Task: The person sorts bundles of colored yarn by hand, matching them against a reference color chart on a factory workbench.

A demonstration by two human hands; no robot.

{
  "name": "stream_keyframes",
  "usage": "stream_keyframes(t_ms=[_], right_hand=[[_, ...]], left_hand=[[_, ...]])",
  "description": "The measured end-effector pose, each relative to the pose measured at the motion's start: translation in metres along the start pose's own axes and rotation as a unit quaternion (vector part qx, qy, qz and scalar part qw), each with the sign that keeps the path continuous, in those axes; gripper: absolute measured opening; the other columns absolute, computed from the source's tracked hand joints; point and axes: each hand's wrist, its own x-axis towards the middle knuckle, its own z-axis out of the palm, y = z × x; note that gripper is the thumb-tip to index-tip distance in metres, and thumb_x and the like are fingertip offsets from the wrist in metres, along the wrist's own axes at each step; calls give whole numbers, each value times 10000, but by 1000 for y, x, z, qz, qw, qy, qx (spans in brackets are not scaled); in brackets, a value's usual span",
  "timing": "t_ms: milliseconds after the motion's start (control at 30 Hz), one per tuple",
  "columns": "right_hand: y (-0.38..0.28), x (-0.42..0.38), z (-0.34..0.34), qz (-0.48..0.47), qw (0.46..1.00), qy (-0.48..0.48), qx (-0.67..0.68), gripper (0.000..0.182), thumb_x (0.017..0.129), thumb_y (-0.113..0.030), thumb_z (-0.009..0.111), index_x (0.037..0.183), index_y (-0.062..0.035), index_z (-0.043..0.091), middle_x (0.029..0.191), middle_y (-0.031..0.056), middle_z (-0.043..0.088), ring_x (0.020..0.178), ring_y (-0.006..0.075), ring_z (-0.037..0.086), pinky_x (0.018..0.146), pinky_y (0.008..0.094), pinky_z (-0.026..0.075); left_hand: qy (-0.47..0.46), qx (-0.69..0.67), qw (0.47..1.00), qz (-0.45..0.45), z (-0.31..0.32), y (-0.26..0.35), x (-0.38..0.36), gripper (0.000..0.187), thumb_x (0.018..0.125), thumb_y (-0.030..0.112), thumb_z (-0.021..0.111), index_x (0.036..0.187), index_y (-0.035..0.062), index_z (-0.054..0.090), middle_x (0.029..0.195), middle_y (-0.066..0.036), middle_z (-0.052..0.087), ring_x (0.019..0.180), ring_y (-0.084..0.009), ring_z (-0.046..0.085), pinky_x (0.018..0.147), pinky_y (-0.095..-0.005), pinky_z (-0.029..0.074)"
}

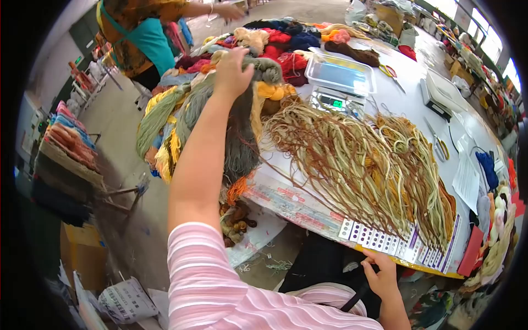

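Note:
My left hand (234, 74) is stretched out over the heap at the table's far left, fingers curled onto a skein of grey yarn (265, 70). More grey yarn (240, 137) and a sage-green skein (159, 121) hang over the table's side. Yellow yarn (272, 91) lies beside the grey. Low at the near edge, my right hand (383, 278) is loosely bent, its index finger and thumb apart, with nothing visible between them. Just beyond it lie long brown, cream and ochre yarn strands (357, 165), their near ends on white cards with rows of dark dots (374, 236).
A digital scale (335, 103) stands under a clear plastic tray (341, 74). Yellow-handled scissors (388, 71) and another pair (440, 148) lie on the white table (407, 104). Across the heap stands a person in a teal apron (154, 47). A cardboard box (82, 256) is at lower left.

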Motion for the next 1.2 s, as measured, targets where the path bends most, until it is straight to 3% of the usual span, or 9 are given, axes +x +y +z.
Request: stream_keyframes(t_ms=[167,267,367,467,567,667,767,1067,1200], right_hand=[[12,-21,-15,43,998,38,20,285,755,-16,669,1039,-4,655,760,101,639,713,239,622,672,319,488],[22,-32,-20,72,995,47,53,284,759,-15,666,1042,0,656,765,106,644,710,230,628,670,311,492],[28,-32,-24,67,994,48,76,283,765,-16,664,1048,3,654,766,109,648,703,223,631,668,302,494],[29,-27,-27,48,992,36,111,272,783,-26,665,1054,2,654,764,106,652,687,198,633,658,287,495],[30,-17,-20,12,987,15,158,280,797,-24,660,1075,-1,647,752,95,648,679,174,625,656,275,492],[0,0,-18,-73,975,-23,208,368,805,-12,657,1168,-15,600,766,78,636,675,153,611,651,262,491],[-42,9,-19,-192,949,-13,248,472,789,5,670,1244,-45,554,827,69,624,684,140,604,644,257,497],[-48,-23,-35,-185,971,78,130,560,638,-38,773,1165,-33,583,978,111,579,831,242,586,717,313,499],[-34,-34,-43,-160,973,98,132,525,627,-23,754,1128,-34,597,1000,119,583,872,269,586,753,331,501]], left_hand=[[-186,254,942,-113,43,20,21,420,753,336,657,1131,153,643,1168,-107,604,1093,-296,552,939,-443,404],[-149,182,956,-176,21,23,34,355,749,332,662,1068,180,678,1147,-90,630,1057,-268,587,945,-502,390],[101,-53,961,-253,-15,-31,38,309,819,327,651,928,39,670,767,-105,664,641,-233,629,602,-347,491],[238,-380,808,-381,-106,-22,42,244,884,273,567,815,44,521,652,-20,496,488,-127,478,492,-309,446],[88,-590,683,-421,-196,74,11,235,963,296,481,870,79,477,681,-6,442,519,-88,382,525,-277,389],[-131,-722,517,-441,-228,180,-53,420,986,315,410,1277,12,425,789,-45,536,521,-66,480,534,-256,478],[-184,-772,383,-473,-228,291,-121,463,997,346,358,1329,24,379,797,-66,550,548,-118,540,558,-306,517],[-244,-755,305,-526,-188,425,-218,499,1018,375,275,1264,-24,445,1040,-155,600,951,-240,618,836,-362,513],[-265,-809,198,-486,-170,433,-220,538,1018,390,252,1274,-44,443,1131,-179,592,1004,-268,614,897,-387,503]])
